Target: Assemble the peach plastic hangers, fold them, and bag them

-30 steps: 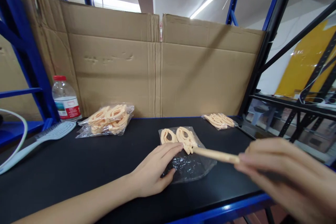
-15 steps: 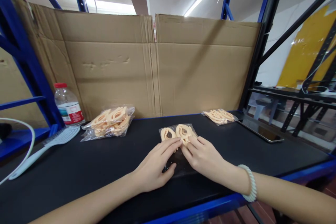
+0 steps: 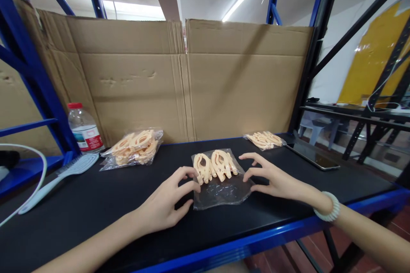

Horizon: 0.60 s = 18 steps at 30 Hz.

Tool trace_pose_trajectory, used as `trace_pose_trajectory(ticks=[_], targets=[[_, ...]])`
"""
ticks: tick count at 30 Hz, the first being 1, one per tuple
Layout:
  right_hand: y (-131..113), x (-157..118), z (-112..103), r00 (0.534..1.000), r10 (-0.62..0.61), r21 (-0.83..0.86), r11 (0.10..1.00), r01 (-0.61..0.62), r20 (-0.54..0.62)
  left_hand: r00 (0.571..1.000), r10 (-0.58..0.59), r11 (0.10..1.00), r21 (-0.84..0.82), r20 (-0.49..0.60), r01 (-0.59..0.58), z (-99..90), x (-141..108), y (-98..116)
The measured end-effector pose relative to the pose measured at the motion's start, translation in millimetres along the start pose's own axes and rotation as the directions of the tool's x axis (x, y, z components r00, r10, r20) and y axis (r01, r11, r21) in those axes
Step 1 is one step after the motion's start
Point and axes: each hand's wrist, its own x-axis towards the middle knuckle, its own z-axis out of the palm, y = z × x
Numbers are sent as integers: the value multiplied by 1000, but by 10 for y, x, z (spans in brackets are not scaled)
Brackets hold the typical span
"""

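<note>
A clear plastic bag (image 3: pixel 221 194) lies flat on the black table, its lower part flattened toward me. Inside its far half sit several cream-coloured hair claw clips (image 3: pixel 221 163), side by side. My left hand (image 3: pixel 171 198) is at the bag's left edge, fingers curved and apart, the fingertips close to or touching the plastic; I cannot tell which. On the other side my right hand (image 3: pixel 272 177) hovers by the right edge with spread, bent fingers and nothing in them.
Filled bags of similar clips (image 3: pixel 136 149) lie piled at the back left, and one more bag (image 3: pixel 265 140) rests at the back right. A phone (image 3: pixel 312 156), a pale blue hairbrush (image 3: pixel 64 175) and a bottle (image 3: pixel 83 130) are on the table. Cardboard (image 3: pixel 141 85) walls the back.
Both hands have drawn apart from the clips to opposite sides of the bag. The clips and the bag's flat lower part now show uncovered.
</note>
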Motion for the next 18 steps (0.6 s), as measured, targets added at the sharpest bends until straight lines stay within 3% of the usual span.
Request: trace_pose_trajectory(ticks=[4,7,11,15,18], targets=[[77,92,131,989,-5,148,989,27,-149,999,-47,997,-65,-9,47,98,-18,-4],[84,104,135,977,90,292,956,-31,-192,980,-184,969,-182,-71,169,121,9,47],[-28,15,132,956,285,585,789,-191,-72,902,-416,871,-334,-113,359,96,-45,241],[-225,-81,209,931,364,756,608,-243,6,833,-543,746,-516,-104,422,112,-178,504],[-333,-135,294,911,413,788,558,-259,7,819,-532,804,-431,-214,410,157,-274,654]])
